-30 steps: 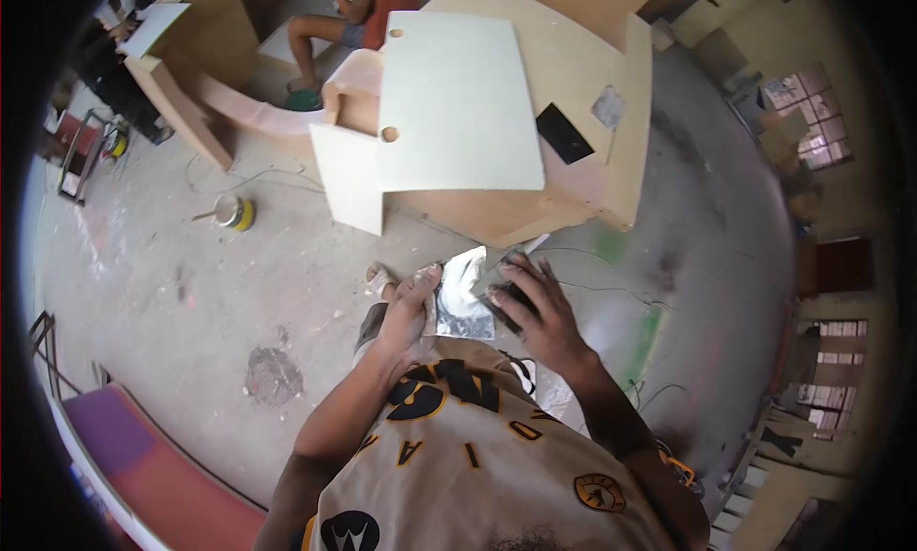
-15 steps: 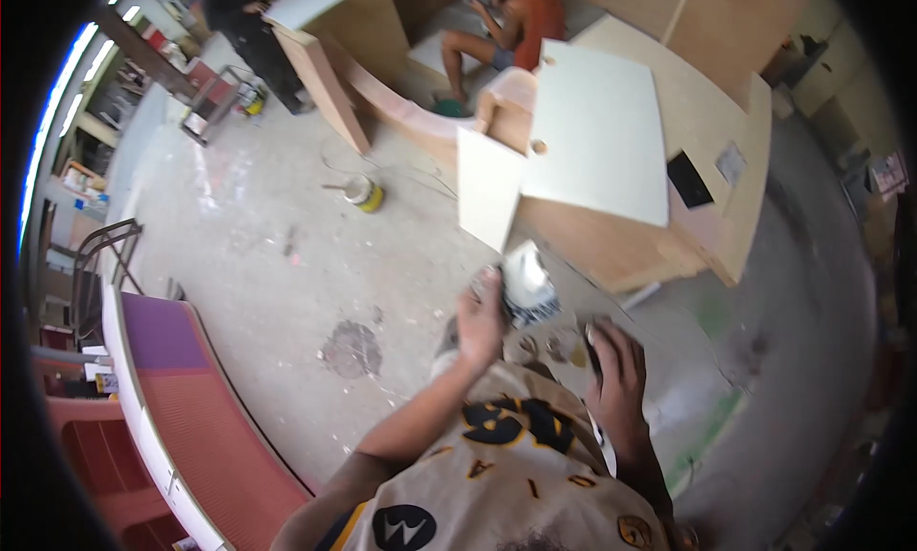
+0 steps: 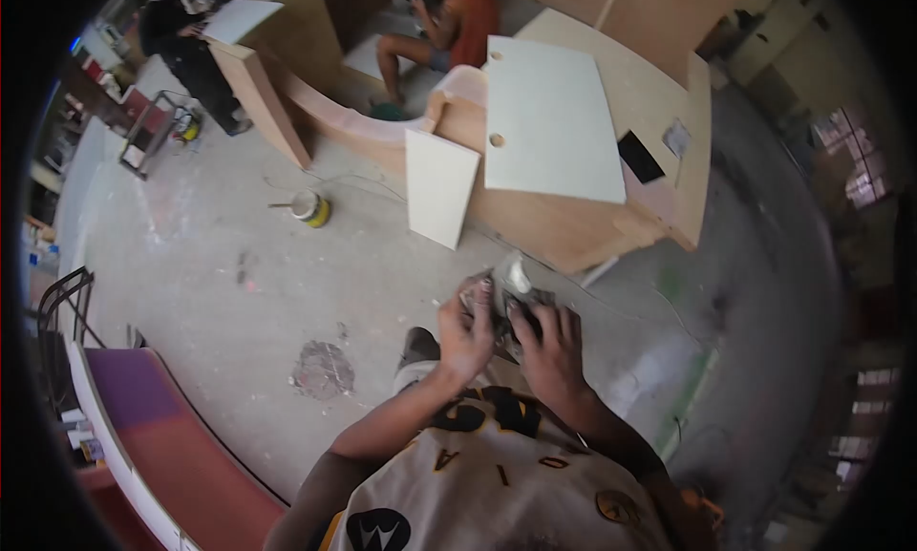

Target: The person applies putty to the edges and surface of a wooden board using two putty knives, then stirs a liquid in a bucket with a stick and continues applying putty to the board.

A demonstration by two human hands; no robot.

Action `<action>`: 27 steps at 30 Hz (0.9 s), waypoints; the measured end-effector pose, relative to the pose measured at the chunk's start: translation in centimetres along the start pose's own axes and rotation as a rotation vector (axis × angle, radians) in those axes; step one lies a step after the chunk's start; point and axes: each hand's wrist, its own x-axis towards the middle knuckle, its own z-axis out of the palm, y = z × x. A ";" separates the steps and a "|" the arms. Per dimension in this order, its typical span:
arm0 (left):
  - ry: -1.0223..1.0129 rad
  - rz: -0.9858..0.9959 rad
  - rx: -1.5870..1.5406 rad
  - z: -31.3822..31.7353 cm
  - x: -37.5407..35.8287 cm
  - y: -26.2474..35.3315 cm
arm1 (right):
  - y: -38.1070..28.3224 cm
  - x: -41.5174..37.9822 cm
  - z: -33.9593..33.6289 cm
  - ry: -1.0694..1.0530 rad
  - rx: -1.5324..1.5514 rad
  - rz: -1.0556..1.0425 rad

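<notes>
My left hand (image 3: 466, 329) is closed, thumb upward, on a small flat piece with a shiny white smear (image 3: 517, 275), which looks like a board carrying white paste. Close against it, my right hand (image 3: 551, 346) has its fingers curled over a dark, thin-edged piece (image 3: 517, 324), mostly hidden under them. Both hands are in front of my chest, over the floor, and their fingers look dusty. Just beyond them stands a wooden furniture piece (image 3: 535, 228) with a large white panel (image 3: 554, 121) on top and a smaller white panel (image 3: 441, 188) at its side.
An open can (image 3: 310, 209) with a stick across it stands on the concrete floor (image 3: 210, 264). A person in orange (image 3: 468, 21) sits behind the curved wooden frame; another in dark clothes (image 3: 186, 45) stands at upper left. A purple and red panel (image 3: 162, 427) lies at lower left.
My right hand has moved left and up to meet my left hand at the white-smeared piece. Less of the white shows. The whole view has shifted, so the furniture appears further left.
</notes>
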 end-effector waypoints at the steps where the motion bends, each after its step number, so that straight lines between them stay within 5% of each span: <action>1: 0.011 0.009 0.002 -0.4 -0.2 0.0 | -0.5 0.4 0.0 0.000 -0.018 -0.008; 9: -0.085 0.159 -0.037 -5.6 -0.1 -1.1 | -2.7 3.2 -1.7 0.060 0.217 0.107; 13: -0.194 -0.249 -0.220 -8.7 -0.5 0.1 | -2.0 3.2 -3.9 0.151 0.472 0.231; 14: -0.128 -0.170 -0.470 -7.9 -0.1 -3.2 | -2.1 2.8 -4.7 0.127 0.642 0.395; 16: -0.229 -0.440 -0.708 -8.8 0.3 -2.8 | -2.7 2.1 -6.2 0.097 0.991 0.735; 20: -0.514 -0.829 -0.975 -8.7 -0.8 -4.2 | -2.3 1.1 -5.4 0.209 1.583 1.012; 23: -0.610 -0.954 -1.019 -6.9 -3.2 -4.9 | -1.5 -2.6 -0.1 0.216 1.735 1.146; 27: -0.556 -1.014 -1.042 -6.6 -3.4 -5.9 | -1.2 -8.9 5.3 -0.024 1.498 0.932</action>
